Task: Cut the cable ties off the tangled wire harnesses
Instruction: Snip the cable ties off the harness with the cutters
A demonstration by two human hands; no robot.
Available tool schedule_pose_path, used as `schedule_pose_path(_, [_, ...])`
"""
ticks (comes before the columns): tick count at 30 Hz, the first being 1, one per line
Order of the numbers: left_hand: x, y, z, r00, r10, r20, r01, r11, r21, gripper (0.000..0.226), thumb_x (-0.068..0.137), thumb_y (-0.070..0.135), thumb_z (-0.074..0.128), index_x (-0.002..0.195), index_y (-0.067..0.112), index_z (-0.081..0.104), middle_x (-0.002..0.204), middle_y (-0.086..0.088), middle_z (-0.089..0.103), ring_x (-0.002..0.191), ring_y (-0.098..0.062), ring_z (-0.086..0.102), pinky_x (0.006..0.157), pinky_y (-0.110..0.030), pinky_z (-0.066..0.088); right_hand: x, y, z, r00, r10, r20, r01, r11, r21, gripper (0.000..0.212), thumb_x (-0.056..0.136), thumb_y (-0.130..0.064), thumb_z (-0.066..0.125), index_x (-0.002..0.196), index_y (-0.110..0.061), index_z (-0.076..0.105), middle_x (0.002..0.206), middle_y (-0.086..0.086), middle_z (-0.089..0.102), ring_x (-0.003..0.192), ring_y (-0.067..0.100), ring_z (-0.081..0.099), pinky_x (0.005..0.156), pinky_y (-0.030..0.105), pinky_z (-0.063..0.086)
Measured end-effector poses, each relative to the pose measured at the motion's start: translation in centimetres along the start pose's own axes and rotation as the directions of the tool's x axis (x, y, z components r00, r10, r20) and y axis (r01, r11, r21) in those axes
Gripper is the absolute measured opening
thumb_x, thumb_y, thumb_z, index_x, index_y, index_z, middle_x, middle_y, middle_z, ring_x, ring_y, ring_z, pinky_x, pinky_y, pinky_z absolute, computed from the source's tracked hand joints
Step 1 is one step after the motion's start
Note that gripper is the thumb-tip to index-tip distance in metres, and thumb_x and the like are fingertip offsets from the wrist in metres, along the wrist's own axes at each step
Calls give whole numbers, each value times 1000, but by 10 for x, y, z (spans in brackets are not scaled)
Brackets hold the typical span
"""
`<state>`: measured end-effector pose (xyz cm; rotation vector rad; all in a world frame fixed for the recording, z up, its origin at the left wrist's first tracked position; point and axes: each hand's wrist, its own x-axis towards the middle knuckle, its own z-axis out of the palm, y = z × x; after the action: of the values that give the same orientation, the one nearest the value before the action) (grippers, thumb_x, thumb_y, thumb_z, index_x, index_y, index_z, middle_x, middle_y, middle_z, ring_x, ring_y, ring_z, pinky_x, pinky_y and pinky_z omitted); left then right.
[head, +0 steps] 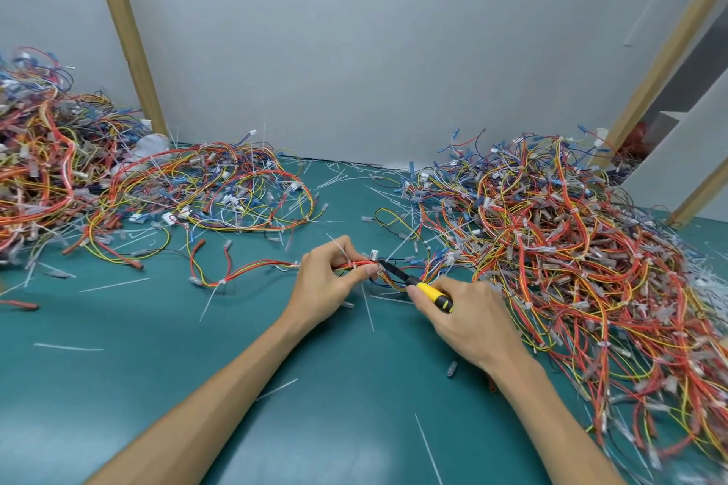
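Heap of wires (47, 169) at nine o'clock on green table (157, 366). At centre, left hand (331, 280) pinching thin red-and-yellow bundle (252, 270) between thumb and fingertips, close beside white cable tie (380, 269). Yellow-handled cutters (429, 291) nosed in from four o'clock, gripped in curled right hand (468, 319). Bigger tangle (571, 248) at three o'clock. Probably light, limp, springy; best held tight beside the tie, insulation easily nicked.

- I can't make out the cutter's (429, 291) tip. It is lost in the harness (252, 272) wires at my left hand's (327, 282) fingertips, and any tie there is too small to tell.
- My right hand's (472, 317) fingers are hidden under the cutter handle.
- The pile (39, 169) left of my left hand and the heap (591, 248) right of my right hand both run off the edge.
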<state>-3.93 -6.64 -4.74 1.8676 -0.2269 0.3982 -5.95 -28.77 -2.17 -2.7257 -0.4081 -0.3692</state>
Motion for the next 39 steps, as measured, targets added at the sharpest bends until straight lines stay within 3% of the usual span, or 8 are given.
schedule_pose_path(6, [0, 1, 1, 1000, -3, 5, 3, 1000, 1, 25, 81, 17, 79, 69, 14, 57, 70, 10, 74, 65, 5, 63, 62, -8, 40, 1, 0, -2, 1000, 15, -7, -16, 995, -99, 75, 80, -84, 19, 67, -20, 57, 53, -1, 55, 60, 20, 58, 65, 35, 51])
schedule_pose_path(15, [-1, 1, 1, 1000, -1, 7, 1, 1000, 2, 22, 81, 17, 78, 72, 10, 59, 69, 11, 74, 63, 6, 62, 61, -9, 40, 1, -2, -3, 1000, 14, 26, -12, 998, -63, 64, 85, -76, 33, 62, -20, 51, 55, 5, 55, 63, 28, 56, 60, 37, 46])
schedule_pose_path(22, [-1, 4, 0, 1000, -13, 6, 13, 1000, 2, 22, 81, 18, 79, 73, 9, 60, 70, 11, 74, 64, 2, 63, 61, -11, 41, 1, -2, -1, 999, 7, 39, -5, 998, -55, 73, 81, -81, 23, 62, -17, 52, 54, 6, 54, 60, 26, 55, 57, 37, 41])
schedule_pose_path(27, [-1, 6, -1, 1000, -20, 9, 20, 1000, 0, 23, 81, 18, 78, 73, 8, 59, 71, 10, 75, 69, -8, 68, 63, -15, 45, 1, -3, -1, 999, 8, 46, -5, 999, -49, 70, 82, -80, 24, 60, -17, 48, 54, 7, 53, 58, 27, 54, 55, 38, 41])
schedule_pose_path(39, [-1, 5, -1, 1000, -30, 6, 30, 1000, -4, 23, 81, 19, 78, 73, 9, 59, 70, 11, 74, 67, -10, 67, 64, -19, 45, 3, -1, 0, 999, 18, 46, -15, 998, -64, 64, 87, -75, 32, 57, -19, 43, 52, 4, 50, 58, 26, 53, 55, 37, 40])
